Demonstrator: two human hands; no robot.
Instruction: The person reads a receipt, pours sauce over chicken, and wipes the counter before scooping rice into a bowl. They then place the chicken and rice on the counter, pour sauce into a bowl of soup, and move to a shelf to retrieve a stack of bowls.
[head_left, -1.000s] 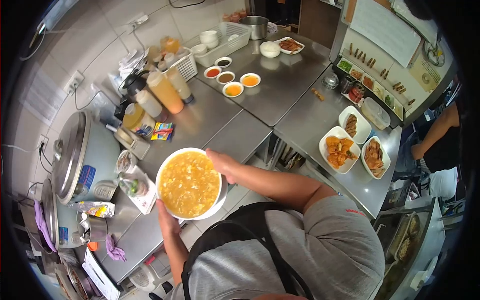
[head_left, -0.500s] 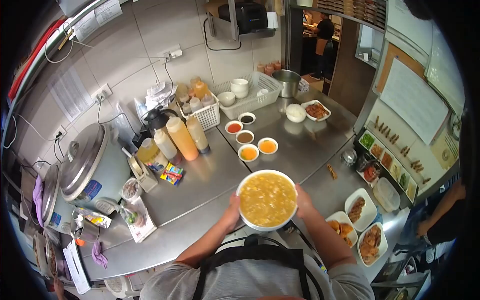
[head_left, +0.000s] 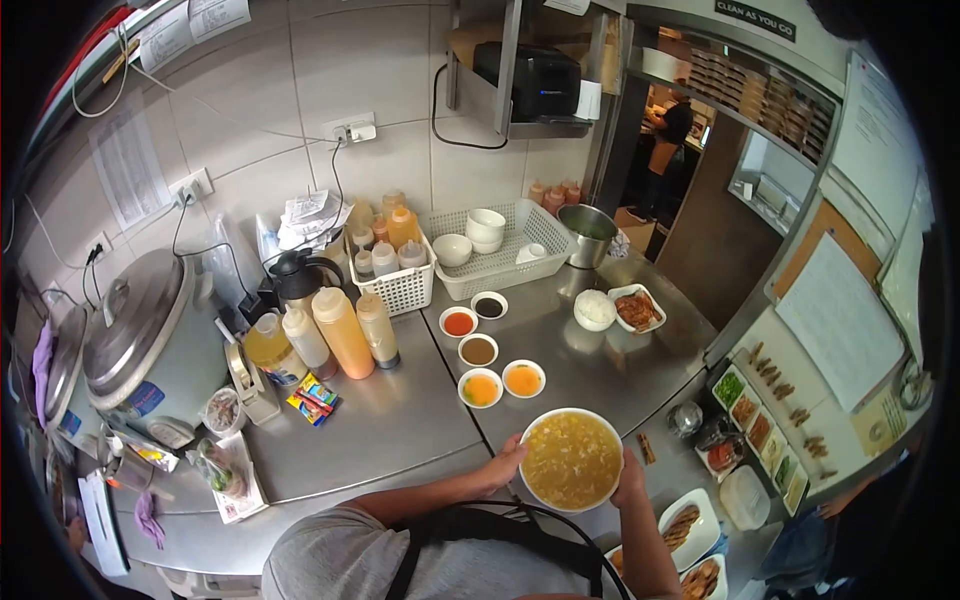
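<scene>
A large white bowl of yellow soup is held level over the front edge of the steel counter. My left hand grips the bowl's left rim and my right hand grips its right rim. Just beyond the bowl stand several small sauce dishes: two orange ones, a brown one, a red one and a dark one.
Squeeze bottles and a rice cooker stand at the left. A white basket of bowls, a steel pot and a plate of meat sit behind. Plates of fried food lie at the lower right. A person stands in the far doorway.
The bowl, held in both hands, has shifted to the right and lower in view. The view has tilted upward, showing more of the wall and doorway.
</scene>
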